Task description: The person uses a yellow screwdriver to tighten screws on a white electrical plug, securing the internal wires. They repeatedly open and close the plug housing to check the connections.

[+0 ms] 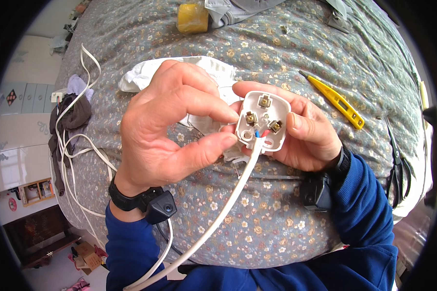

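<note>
An opened white plug housing (263, 103) faces up between my hands, with three brass terminals inside. A white cable (238, 186) enters its lower edge, where short blue and red wires show. My right hand (308, 127) is closed round the housing from behind, its thumb on the right rim. My left hand (172, 128) has thumb and forefinger at the left rim, lightly gripping it; the exact contact is partly hidden. Under the hands lies a crumpled white cloth (145, 72).
A yellow voltage-tester-like tool (336, 101) and black scissors (398, 169) lie to the right. A yellow tape roll (193, 18) sits at the far side. Loose white cable (65, 145) winds along the left, by dark cloth (76, 116). All rest on a flowered cover (277, 218).
</note>
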`<state>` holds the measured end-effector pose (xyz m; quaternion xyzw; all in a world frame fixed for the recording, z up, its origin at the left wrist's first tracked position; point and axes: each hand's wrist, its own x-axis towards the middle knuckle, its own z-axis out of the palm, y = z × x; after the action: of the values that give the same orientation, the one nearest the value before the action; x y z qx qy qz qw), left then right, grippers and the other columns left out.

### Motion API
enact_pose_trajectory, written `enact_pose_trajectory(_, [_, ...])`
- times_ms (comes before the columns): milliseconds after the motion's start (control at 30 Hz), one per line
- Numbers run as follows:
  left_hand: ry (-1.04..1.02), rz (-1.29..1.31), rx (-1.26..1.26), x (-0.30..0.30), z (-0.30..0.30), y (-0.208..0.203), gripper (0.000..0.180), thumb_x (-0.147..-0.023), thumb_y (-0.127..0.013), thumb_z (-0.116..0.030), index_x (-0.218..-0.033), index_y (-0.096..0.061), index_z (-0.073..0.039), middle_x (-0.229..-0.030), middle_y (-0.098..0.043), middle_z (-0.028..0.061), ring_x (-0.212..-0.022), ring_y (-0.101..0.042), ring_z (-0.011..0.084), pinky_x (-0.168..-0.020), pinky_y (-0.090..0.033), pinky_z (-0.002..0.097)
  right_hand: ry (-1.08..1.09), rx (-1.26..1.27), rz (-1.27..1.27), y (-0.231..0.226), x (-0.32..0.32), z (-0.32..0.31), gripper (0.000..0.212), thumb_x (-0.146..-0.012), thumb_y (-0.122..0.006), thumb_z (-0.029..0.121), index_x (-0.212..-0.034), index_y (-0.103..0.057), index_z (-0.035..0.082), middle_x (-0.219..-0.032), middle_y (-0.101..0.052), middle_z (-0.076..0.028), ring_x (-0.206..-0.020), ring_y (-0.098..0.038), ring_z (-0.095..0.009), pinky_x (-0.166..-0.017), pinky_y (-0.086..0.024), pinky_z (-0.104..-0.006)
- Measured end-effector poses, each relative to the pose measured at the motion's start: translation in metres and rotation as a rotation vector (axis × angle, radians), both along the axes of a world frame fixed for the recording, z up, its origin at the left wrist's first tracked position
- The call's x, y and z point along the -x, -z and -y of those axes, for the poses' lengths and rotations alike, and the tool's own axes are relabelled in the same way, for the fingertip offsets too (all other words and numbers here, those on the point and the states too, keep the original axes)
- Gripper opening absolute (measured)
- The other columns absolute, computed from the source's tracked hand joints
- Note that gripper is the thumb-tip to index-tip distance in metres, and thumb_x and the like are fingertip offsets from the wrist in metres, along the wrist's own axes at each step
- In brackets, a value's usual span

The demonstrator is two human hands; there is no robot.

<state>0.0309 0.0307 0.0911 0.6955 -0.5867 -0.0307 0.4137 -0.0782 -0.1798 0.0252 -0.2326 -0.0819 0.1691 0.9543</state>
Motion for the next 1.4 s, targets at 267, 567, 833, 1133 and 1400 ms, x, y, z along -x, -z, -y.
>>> enact_pose_trajectory(267, [-0.015,0.053,-0.08,0.013,0.011,-0.003,0.035,-0.076,-0.079,-0.023,-0.104,-0.072,-0.004,-0.087,-0.058,0.0042,-0.087,-0.051,0.0208,-0.081,-0.042,0.0359,-0.008,0.01,0.001,0.001,0.001,-0.001,0.083,-0.089,-0.073,0.027,-0.15,-0.029,-0.007,-0.133,-0.056,-0.027,-0.124,-0.057,-0.04,-0.107,-0.047,-0.0481])
enact_pose_trajectory(567, [-0.001,0.138,-0.146,0.014,0.01,-0.007,0.038,-0.072,-0.074,-0.02,-0.107,-0.072,-0.004,-0.087,-0.06,0.005,-0.084,-0.051,0.0212,-0.085,-0.043,0.0389,-0.01,0.049,0.003,0.003,0.0,-0.004,0.083,-0.088,-0.074,0.028,-0.149,-0.031,-0.007,-0.131,-0.057,-0.026,-0.121,-0.059,-0.039,-0.105,-0.047,-0.0477])
enact_pose_trajectory(833, [-0.026,0.047,-0.065,0.013,0.011,-0.003,0.032,-0.068,-0.078,-0.016,-0.097,-0.07,-0.007,-0.087,-0.061,0.0042,-0.085,-0.056,0.0206,-0.094,-0.043,0.0445,-0.023,0.042,0.012,0.004,0.0,-0.004,0.081,-0.088,-0.074,0.029,-0.148,-0.034,-0.007,-0.129,-0.058,-0.026,-0.121,-0.059,-0.038,-0.107,-0.046,-0.0476])
enact_pose_trajectory(1133, [0.001,-0.162,-0.043,0.011,0.011,0.007,0.025,-0.073,-0.076,-0.012,-0.095,-0.068,-0.002,-0.088,-0.062,0.0066,-0.085,-0.056,0.0199,-0.085,-0.045,0.036,-0.011,0.103,-0.008,0.003,0.0,-0.003,0.082,-0.086,-0.076,0.03,-0.146,-0.035,-0.008,-0.131,-0.058,-0.024,-0.123,-0.058,-0.032,-0.109,-0.044,-0.0439])
enact_pose_trajectory(1400, [0.024,-0.208,-0.069,0.014,0.011,0.006,0.025,-0.074,-0.074,-0.007,-0.099,-0.072,-0.002,-0.084,-0.058,0.0045,-0.082,-0.053,0.0171,-0.077,-0.043,0.0307,-0.026,0.093,-0.033,0.002,0.0,-0.003,0.08,-0.087,-0.075,0.029,-0.146,-0.035,-0.008,-0.133,-0.056,-0.024,-0.124,-0.058,-0.031,-0.109,-0.045,-0.0433])
